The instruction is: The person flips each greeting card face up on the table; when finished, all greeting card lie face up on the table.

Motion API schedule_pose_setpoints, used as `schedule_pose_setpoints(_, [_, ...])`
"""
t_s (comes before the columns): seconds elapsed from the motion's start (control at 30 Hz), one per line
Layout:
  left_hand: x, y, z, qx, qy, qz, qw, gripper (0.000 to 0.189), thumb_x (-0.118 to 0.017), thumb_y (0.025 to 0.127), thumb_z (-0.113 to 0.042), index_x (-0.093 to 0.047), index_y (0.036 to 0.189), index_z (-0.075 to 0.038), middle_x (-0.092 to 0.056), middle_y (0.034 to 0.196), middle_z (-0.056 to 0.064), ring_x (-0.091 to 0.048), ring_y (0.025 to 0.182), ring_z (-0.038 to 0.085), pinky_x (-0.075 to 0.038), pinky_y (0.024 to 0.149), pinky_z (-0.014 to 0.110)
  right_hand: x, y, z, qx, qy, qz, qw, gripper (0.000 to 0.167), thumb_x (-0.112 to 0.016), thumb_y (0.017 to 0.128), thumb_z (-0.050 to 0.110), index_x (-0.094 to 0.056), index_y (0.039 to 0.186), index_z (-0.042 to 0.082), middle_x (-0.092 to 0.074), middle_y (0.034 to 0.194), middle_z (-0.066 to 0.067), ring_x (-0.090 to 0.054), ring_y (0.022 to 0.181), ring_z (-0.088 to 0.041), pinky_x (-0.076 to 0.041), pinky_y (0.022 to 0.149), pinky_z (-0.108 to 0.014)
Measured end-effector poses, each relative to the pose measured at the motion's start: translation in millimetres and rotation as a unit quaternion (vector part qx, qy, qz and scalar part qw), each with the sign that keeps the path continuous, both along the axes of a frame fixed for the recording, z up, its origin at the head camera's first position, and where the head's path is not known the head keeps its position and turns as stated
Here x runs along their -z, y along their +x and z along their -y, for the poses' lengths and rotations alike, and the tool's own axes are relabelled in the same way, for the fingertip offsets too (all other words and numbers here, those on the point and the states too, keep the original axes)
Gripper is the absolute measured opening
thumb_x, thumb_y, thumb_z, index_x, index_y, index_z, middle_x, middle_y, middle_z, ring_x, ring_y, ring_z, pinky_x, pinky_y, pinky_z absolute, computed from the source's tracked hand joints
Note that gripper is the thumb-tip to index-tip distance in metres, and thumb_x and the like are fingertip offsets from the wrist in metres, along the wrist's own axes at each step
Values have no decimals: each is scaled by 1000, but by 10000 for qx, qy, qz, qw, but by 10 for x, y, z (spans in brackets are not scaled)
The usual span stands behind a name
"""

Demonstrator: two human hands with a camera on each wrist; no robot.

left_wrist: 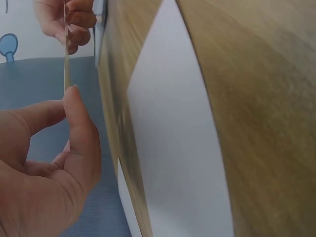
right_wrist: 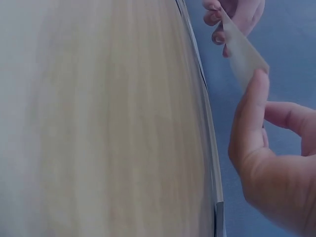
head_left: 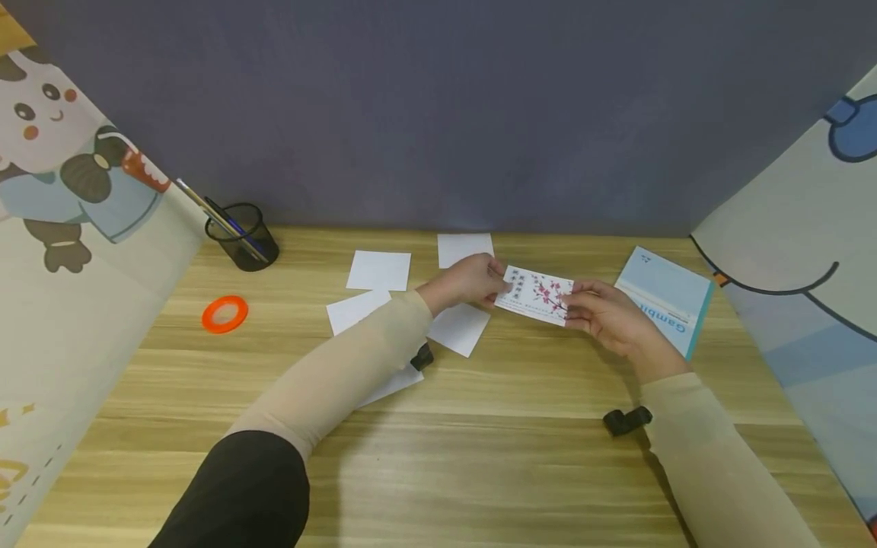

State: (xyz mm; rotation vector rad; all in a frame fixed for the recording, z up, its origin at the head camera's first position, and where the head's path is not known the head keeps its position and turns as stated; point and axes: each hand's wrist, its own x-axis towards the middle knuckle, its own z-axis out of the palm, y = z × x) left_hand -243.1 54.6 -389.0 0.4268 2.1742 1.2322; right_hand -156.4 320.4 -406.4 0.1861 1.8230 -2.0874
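Observation:
A white card (head_left: 534,295) printed with pink blossoms and dark characters is held up above the table between both hands. My left hand (head_left: 470,280) pinches its left edge between thumb and fingers. At the opposite edge my right hand (head_left: 610,316) pinches it the same way. Seen edge-on in the left wrist view, the card (left_wrist: 66,54) is a thin strip. In the right wrist view the card (right_wrist: 243,54) turns its plain back to the camera. Beneath and beside the left arm lie several white cards, among them one white card (head_left: 379,270) lying flat at the left.
A light blue Gambit booklet (head_left: 661,297) lies right of the right hand. On the left stand a black mesh pen cup (head_left: 252,247) with pens or brushes and an orange tape roll (head_left: 224,314). A dark grey panel (head_left: 438,114) closes off the wooden table's (head_left: 479,457) back.

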Motion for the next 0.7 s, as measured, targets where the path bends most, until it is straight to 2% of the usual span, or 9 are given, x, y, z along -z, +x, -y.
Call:
schedule_pose_setpoints(0.2, [35, -2, -16, 38, -139, -54, 9999, 41, -68, 105, -17, -53, 137, 4, -67, 113, 13, -66, 74, 12, -65, 73, 23, -3, -41, 1, -237, 698, -8, 9973, 23, -61, 109, 11, -42, 122, 7, -63, 100, 3, -68, 82, -10, -65, 80, -24])
schedule_pose_setpoints(0.33, [42, -2, -18, 108, -227, -108, 9996, 42, -67, 106, -19, -53, 138, 4, -63, 101, 9, -66, 73, 13, -65, 74, 24, 13, -77, 5, -300, 1117, 71, 9933, 30, -62, 109, 15, -41, 128, 6, -61, 106, 2, -68, 84, -9, -65, 84, -24])
schedule_pose_setpoints(0.43, [36, -1, -18, 151, -311, -86, 9994, 45, -65, 107, -22, -52, 142, 4, -61, 93, 7, -66, 73, 14, -65, 76, 24, 23, -111, 12, -371, 1493, 64, 9881, 42, -62, 109, 18, -38, 139, 1, -57, 115, -3, -68, 86, -8, -65, 87, -25])
schedule_pose_setpoints(0.57, [28, -1, -22, 195, -385, 6, 9991, 53, -61, 110, -28, -48, 151, 3, -62, 96, 8, -68, 77, 16, -66, 78, 25, 27, -156, 18, -475, 1928, 59, 9801, 57, -59, 110, 19, -30, 151, -7, -53, 124, -9, -66, 90, -8, -65, 89, -26])
schedule_pose_setpoints(0.7, [30, -3, -30, 233, -479, 81, 9985, 57, -57, 112, -32, -46, 157, 1, -66, 109, 11, -73, 85, 18, -66, 80, 25, 33, -208, 14, -508, 2260, 152, 9727, 59, -57, 111, 20, -28, 154, -8, -54, 126, -10, -66, 90, -9, -66, 88, -27])
